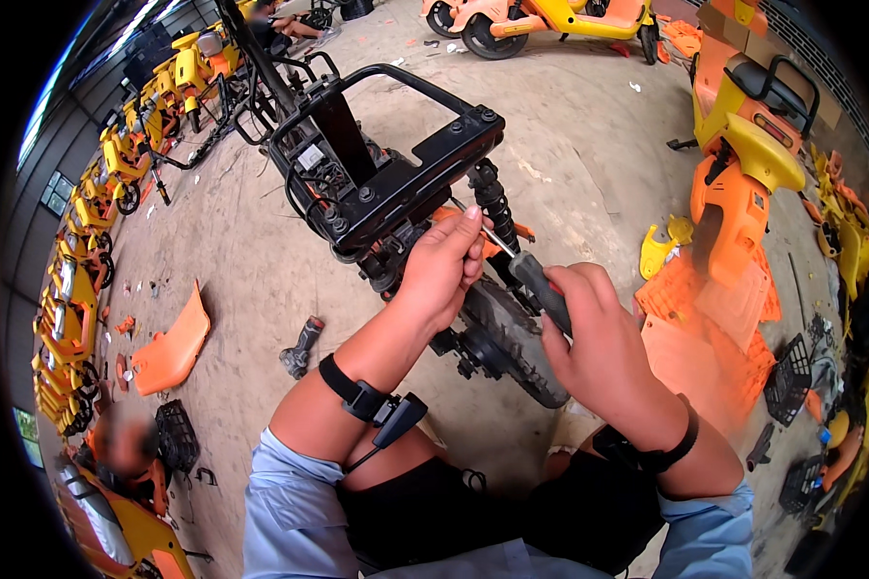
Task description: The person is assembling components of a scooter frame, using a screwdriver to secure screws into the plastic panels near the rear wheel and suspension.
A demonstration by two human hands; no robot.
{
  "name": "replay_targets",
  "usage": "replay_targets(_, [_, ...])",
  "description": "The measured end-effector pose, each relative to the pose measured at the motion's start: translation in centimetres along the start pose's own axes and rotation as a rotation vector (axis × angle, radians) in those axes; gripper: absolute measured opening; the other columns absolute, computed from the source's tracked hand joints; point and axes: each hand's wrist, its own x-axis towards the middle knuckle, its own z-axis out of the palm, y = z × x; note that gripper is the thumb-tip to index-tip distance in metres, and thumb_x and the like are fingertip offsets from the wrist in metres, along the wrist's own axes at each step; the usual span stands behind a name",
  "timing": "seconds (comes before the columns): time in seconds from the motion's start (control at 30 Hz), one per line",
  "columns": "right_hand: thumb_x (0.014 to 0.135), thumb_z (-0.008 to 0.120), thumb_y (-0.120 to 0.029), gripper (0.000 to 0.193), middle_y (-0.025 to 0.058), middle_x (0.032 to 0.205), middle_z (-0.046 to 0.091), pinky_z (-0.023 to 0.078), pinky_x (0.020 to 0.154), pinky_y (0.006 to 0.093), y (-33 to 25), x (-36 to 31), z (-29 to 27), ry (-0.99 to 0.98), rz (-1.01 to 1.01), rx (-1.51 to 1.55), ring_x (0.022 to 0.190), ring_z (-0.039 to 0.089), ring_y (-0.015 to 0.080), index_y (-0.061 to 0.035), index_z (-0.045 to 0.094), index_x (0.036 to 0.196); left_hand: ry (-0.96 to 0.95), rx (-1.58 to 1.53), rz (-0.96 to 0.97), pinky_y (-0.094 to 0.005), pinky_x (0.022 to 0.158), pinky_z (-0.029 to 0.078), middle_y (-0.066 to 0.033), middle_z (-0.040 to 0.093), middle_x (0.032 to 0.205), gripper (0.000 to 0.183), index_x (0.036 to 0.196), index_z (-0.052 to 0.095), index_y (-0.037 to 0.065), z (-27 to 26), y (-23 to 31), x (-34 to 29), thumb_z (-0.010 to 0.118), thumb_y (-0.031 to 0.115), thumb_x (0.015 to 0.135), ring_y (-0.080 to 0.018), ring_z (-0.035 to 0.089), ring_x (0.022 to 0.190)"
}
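Observation:
My right hand (pixel 599 333) is wrapped round the dark grey handle of a screwdriver (pixel 541 289). Its metal shaft slants up and left, past my left fingertips, toward the rear of a stripped scooter frame (pixel 396 207). My left hand (pixel 441 265) is closed, thumb and fingers pinched beside the shaft just under the black rear rack (pixel 434 154); what they hold is hidden. Right by the shaft stands a black coil-spring shock absorber (pixel 492 198). Below my hands is the scooter's black wheel (pixel 517 343), with orange bits showing behind the shaft.
A cordless power tool (pixel 302 347) lies on the floor left of my left forearm, with an orange panel (pixel 174 343) farther left. Orange panels (pixel 710 338) and a yellow-orange scooter (pixel 743 174) are at right. Yellow scooters (pixel 77 280) line the left wall. Another person (pixel 275 29) sits far back.

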Motion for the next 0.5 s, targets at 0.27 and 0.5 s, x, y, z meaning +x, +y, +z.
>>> replay_targets(0.27, [0.098,0.058,-0.021,0.034,0.0112,0.108,0.067,0.047,0.056,0.0260,1.0,1.5,-1.2,-0.249,0.724,1.247,0.074,0.063,0.0143,0.0002,0.052,0.124,-0.135,-0.129,-0.093,-0.0223,0.058,0.037,0.0027,0.047,0.073,0.034,0.116,0.058,0.001,0.7,0.9,-1.1,0.046,0.031,0.106,-0.0077,0.041,0.061])
replay_targets(0.5, [0.091,0.067,-0.018,0.038,0.0131,0.113,0.062,0.052,0.062,0.0334,1.8,0.1,0.6,-0.045,0.332,0.613,0.078,0.065,0.0223,-0.0009,0.053,0.122,-0.086,-0.079,-0.020,-0.0219,0.058,0.037,0.0024,0.047,0.072,0.030,0.107,0.059,0.003,0.6,-0.5,-0.5,0.048,0.030,0.105,-0.0074,0.040,0.061])
